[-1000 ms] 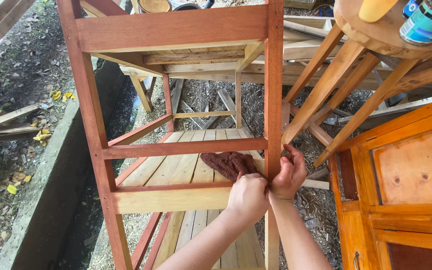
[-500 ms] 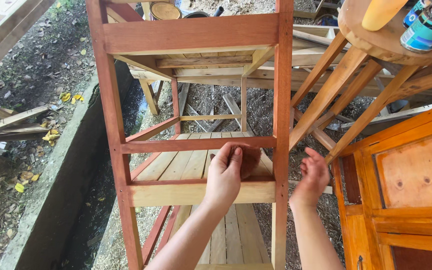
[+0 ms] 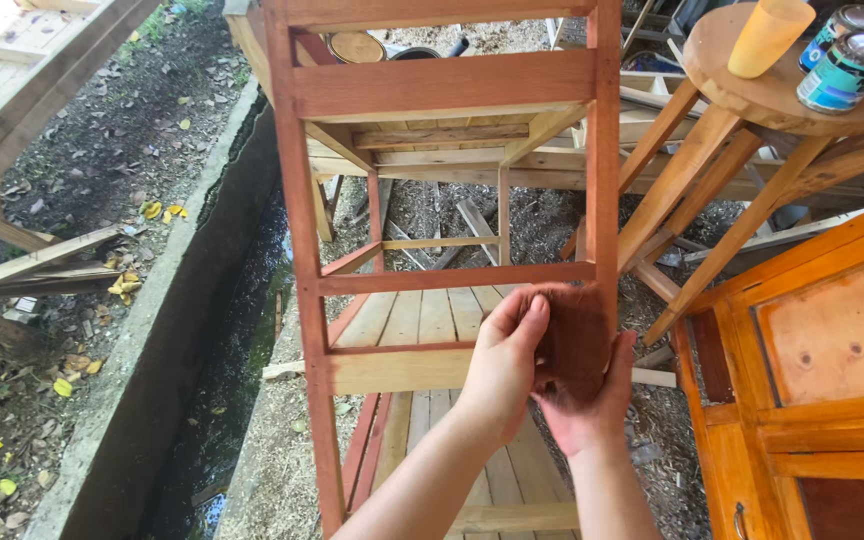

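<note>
Fingers of both hands pinch a brown rag (image 3: pixel 574 340) between them: left hand (image 3: pixel 507 355) on top, right hand (image 3: pixel 592 405) cupped beneath, apparently bunching it for wiping. Rag sits against the red-stained frame (image 3: pixel 602 200), at its right post. At two o'clock, a stool (image 3: pixel 752 95) carries a yellow cup (image 3: pixel 767 35) and two cans (image 3: pixel 847 70).

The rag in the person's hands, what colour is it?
The rag is dark reddish brown, seen best in the head view.
</note>
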`<control>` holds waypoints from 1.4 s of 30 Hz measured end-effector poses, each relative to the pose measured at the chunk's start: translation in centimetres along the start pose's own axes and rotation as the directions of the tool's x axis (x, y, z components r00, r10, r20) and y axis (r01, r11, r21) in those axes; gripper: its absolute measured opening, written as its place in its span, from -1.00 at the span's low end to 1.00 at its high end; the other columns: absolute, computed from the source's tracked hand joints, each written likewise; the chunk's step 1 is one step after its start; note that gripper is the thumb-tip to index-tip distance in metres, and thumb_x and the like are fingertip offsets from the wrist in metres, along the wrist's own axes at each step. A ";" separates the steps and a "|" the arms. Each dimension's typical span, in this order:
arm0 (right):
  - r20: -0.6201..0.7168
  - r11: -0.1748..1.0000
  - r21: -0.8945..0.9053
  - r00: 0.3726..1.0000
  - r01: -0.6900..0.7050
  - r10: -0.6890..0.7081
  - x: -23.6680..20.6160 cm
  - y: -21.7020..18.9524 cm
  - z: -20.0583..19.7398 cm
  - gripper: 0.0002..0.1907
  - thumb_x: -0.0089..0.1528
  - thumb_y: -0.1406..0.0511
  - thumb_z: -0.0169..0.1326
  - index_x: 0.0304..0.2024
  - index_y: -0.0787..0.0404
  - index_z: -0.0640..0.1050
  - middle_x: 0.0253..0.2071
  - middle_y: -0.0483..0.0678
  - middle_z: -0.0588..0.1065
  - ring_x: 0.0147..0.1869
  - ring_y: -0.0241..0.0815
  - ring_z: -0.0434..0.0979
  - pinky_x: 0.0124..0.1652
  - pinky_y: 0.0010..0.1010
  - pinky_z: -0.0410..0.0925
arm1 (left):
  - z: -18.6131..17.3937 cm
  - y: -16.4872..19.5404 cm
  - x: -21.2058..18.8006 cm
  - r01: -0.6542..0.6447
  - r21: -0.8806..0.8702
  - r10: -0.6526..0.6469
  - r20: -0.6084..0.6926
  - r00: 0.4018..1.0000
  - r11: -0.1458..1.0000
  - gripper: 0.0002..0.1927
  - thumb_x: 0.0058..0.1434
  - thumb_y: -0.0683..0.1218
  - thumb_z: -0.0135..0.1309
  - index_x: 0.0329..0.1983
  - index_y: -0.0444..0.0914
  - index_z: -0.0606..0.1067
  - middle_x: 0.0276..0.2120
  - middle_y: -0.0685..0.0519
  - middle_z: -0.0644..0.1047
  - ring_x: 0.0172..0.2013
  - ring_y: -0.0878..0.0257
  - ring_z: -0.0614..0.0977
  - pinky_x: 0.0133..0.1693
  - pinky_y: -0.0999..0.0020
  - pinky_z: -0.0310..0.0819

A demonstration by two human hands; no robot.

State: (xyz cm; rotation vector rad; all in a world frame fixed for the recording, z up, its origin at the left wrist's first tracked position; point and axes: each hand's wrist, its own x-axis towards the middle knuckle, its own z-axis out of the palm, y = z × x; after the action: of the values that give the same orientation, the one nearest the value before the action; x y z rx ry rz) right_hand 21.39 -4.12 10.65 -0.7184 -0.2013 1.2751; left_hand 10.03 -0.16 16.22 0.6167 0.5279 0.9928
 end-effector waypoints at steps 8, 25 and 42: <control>-0.185 0.918 -0.394 0.982 -0.046 -0.030 -0.9 6.6 2.0 -0.51 0.16 0.16 0.20 0.07 0.29 0.55 -0.01 0.04 0.59 -0.02 -0.11 0.62 -0.08 -0.24 0.49 | -12.3 -1.0 -3.1 0.125 0.711 0.366 -0.495 0.788 0.692 -0.61 0.23 -0.07 0.13 0.14 -0.14 0.50 -0.07 0.04 0.41 -0.08 0.15 0.54 -0.01 0.24 0.46; 0.015 0.821 -0.561 0.990 -0.109 0.142 -1.2 15.6 1.5 -0.58 0.25 0.20 0.18 0.07 0.31 0.51 0.01 -0.03 0.52 0.06 -0.16 0.56 0.03 -0.25 0.43 | -19.4 -1.7 -4.9 0.116 -0.064 -0.132 -0.571 0.810 0.991 -0.42 0.34 0.27 -0.10 0.12 -0.26 0.52 -0.05 -0.02 0.60 -0.11 0.22 0.62 -0.10 0.25 0.51; 0.293 0.665 -0.713 0.956 0.221 -0.003 1.5 16.8 7.1 -0.53 0.12 0.42 0.09 0.11 0.24 0.50 0.06 0.00 0.54 0.15 -0.10 0.55 0.14 -0.30 0.38 | -20.3 5.2 -6.9 0.299 0.786 0.486 -0.582 0.651 0.541 -0.77 0.19 0.04 0.20 -0.19 -0.16 0.56 -0.13 -0.01 0.44 -0.22 0.08 0.57 -0.13 0.20 0.50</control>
State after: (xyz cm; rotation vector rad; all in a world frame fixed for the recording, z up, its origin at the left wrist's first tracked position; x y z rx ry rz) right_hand 4.75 1.81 5.76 -1.2042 -1.0324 1.1452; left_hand -9.64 0.60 6.24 1.1045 1.8728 1.0567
